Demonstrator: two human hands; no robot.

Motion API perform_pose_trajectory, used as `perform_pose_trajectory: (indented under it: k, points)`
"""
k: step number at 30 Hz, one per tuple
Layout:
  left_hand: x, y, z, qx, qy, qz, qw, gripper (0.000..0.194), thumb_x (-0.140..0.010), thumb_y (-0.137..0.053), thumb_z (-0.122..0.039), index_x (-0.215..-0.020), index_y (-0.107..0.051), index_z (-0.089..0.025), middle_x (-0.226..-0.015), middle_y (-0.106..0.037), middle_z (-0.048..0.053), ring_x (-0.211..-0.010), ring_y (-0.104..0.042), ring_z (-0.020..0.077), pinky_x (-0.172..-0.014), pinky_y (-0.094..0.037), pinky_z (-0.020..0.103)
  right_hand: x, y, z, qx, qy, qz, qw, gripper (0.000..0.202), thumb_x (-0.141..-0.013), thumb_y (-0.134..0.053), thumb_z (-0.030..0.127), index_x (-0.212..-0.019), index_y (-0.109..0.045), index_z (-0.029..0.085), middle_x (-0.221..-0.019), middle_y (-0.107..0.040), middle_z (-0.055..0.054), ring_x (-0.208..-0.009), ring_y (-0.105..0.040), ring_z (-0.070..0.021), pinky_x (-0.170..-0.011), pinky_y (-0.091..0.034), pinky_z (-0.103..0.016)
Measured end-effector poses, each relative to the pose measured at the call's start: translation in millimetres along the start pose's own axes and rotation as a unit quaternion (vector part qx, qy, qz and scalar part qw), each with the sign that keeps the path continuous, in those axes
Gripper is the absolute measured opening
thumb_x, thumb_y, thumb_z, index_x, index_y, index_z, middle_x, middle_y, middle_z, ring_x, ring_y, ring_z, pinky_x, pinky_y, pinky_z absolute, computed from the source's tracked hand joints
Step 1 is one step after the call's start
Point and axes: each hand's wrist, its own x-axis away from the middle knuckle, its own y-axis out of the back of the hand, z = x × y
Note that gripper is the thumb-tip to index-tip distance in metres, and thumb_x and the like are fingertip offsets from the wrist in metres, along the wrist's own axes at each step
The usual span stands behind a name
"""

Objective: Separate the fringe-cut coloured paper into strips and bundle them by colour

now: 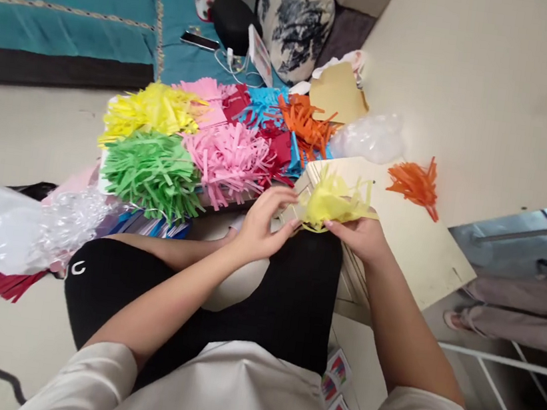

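My right hand [358,233] pinches the lower edge of a pale yellow fringed tissue bundle [329,202], which spreads above a cream board [413,250]. Just left of the bundle is my left hand [271,221], its thumb and fingers apart and curved toward the yellow strips; no object shows between them. An orange tassel [415,183] lies on the board's far edge. Left of my hands, fringed paper piles sit together: pink [229,155], green [151,172], yellow [149,111], blue [266,104] and orange [307,125].
Clear plastic bags lie behind the board [370,137] and at the left [9,224]. A phone [200,41], a black rounded object [234,22] and a white cable rest on teal fabric [109,35]. Another person's legs [526,309] show at the right beside a white metal frame [500,359].
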Motion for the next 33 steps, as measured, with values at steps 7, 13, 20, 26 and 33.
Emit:
perform_pose_trajectory:
  k: [7,13,20,26,33]
  points:
    - [-33,-53.5,-1,0.219,0.118,0.151,0.957,0.059,-0.104,-0.088,-0.065,-0.145,-0.066,-0.029,-0.141,-0.077,0.014,-0.122,-0.083,0.0290,-0.108,-0.069,0.042,55,26,14,0.198,0.013,-0.056,0.979,0.044,-0.093,-0.095,0.069,-0.098,-0.081,0.027,-0.101,-0.083,-0.008,-0.098,-0.079,-0.0316,-0.094,-0.065,-0.047]
    - [-37,-87.2,-7,0.266,0.204,0.211,0.918,0.053,-0.106,-0.089,-0.046,-0.149,-0.061,-0.032,-0.137,-0.079,0.012,-0.110,-0.085,0.0249,-0.097,-0.070,0.038,89,35,4,0.284,0.021,-0.134,0.949,0.040,-0.103,-0.083,0.067,-0.100,-0.076,0.028,-0.097,-0.081,-0.011,-0.096,-0.076,-0.0340,-0.093,-0.062,-0.048]
    - [-45,-113.6,-13,0.198,0.201,0.209,0.936,0.041,-0.098,-0.059,-0.011,-0.135,-0.061,-0.029,-0.139,-0.075,0.009,-0.117,-0.078,0.0212,-0.095,-0.065,0.032,115,31,-12,0.248,-0.001,-0.261,0.933,0.038,-0.100,-0.088,0.062,-0.104,-0.074,0.028,-0.100,-0.079,-0.010,-0.094,-0.076,-0.0325,-0.091,-0.064,-0.049]
    - [-52,-128.2,-14,0.114,0.169,0.156,0.966,0.030,-0.091,-0.057,-0.003,-0.110,-0.060,-0.025,-0.116,-0.073,0.004,-0.103,-0.069,0.0199,-0.093,-0.055,0.032,133,30,-19,0.135,-0.079,-0.372,0.915,0.039,-0.098,-0.086,0.065,-0.106,-0.079,0.028,-0.109,-0.085,-0.009,-0.105,-0.081,-0.0327,-0.093,-0.070,-0.049]
    - [-58,-137.3,-19,0.180,0.254,0.159,0.937,0.025,-0.104,-0.070,-0.010,-0.112,-0.054,-0.028,-0.082,-0.059,-0.007,-0.069,-0.054,0.0138,-0.070,-0.041,0.026,160,104,-43,-0.030,-0.177,-0.432,0.884,0.039,-0.081,-0.086,0.055,-0.110,-0.075,0.031,-0.101,-0.081,-0.003,-0.101,-0.082,-0.0292,-0.093,-0.067,-0.048]
